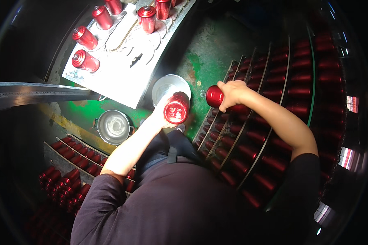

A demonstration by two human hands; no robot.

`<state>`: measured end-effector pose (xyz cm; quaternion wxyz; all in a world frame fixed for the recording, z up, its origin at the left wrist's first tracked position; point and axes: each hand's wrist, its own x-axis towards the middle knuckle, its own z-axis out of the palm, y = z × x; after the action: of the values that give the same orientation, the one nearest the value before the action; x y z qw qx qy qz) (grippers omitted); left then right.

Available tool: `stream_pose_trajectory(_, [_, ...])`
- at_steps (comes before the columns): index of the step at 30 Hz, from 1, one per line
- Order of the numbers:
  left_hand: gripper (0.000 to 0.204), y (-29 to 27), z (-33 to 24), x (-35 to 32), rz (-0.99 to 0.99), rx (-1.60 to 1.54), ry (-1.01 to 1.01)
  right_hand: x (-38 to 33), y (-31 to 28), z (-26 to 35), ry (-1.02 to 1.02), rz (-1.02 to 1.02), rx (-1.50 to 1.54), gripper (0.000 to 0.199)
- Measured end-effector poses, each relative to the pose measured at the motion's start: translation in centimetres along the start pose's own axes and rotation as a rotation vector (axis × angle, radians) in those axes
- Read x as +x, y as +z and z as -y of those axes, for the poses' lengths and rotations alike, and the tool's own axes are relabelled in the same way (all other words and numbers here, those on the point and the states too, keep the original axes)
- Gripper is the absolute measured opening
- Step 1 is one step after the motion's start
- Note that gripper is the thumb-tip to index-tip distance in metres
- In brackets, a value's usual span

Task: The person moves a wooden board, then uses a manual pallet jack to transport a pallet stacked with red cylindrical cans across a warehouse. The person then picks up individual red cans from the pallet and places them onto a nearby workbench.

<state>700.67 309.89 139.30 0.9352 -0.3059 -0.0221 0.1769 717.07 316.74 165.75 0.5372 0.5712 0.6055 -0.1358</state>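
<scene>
My left hand (164, 117) is closed around a red glass bottle (176, 108), its patterned base turned up toward me. Off to the right, my right hand (233, 94) grips a second red bottle (214, 96) by its base end. That one lies sideways, its clear neck pointing left, beside the stacked racks. Below and behind the left-hand bottle stands a pale metal pot (159, 87), partly covered by my hand and the bottle; I cannot tell what is in it.
A brightly lit table (122, 83) at the upper left carries several upright red bottles (85, 60) on round holders. A metal pan (113, 126) sits on the green floor. Racks of red bottles (274, 163) fill the right; more bottles (69, 183) lie lower left. A metal beam (41, 94) juts in from the left.
</scene>
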Motion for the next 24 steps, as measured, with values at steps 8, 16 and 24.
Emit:
stream_pose_trajectory(8, [0.039, 0.9, 0.0, -1.6, -0.186, 0.033, 0.209, 6.0, -0.8, 4.5, 0.009, 0.061, -0.302, 0.086])
stream_pose_trajectory(16, [0.05, 2.1, 0.4, -3.4, -0.114, 0.134, 0.253, 7.4, -2.2, 2.4, -0.07, -0.115, -0.039, 0.094])
stream_pose_trajectory(24, [0.06, 4.9, 2.8, -13.3, -0.338, 0.865, 0.606, 18.6, -1.9, 8.2, -0.58, -0.917, 1.328, 0.106])
